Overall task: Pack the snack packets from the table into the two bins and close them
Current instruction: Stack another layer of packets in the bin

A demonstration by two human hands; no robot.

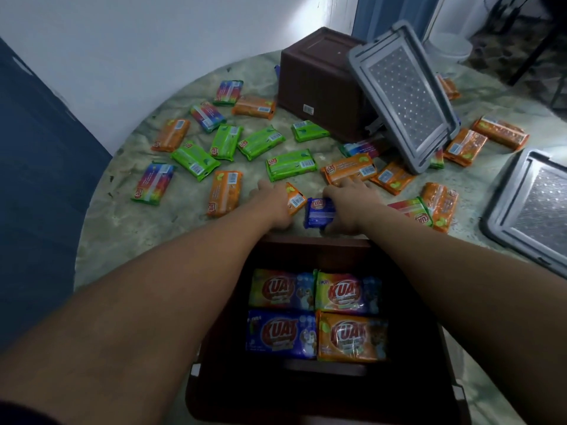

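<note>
Single head-worn wide-angle view, looking forward and steeply down from above the near edge of the round table [129,240]. Close over the near open bin [306,250] at bottom centre, with both forearms reaching away into frame. Far side takes in the second bin [316,84], white wall and curved, distorted edges.
</note>
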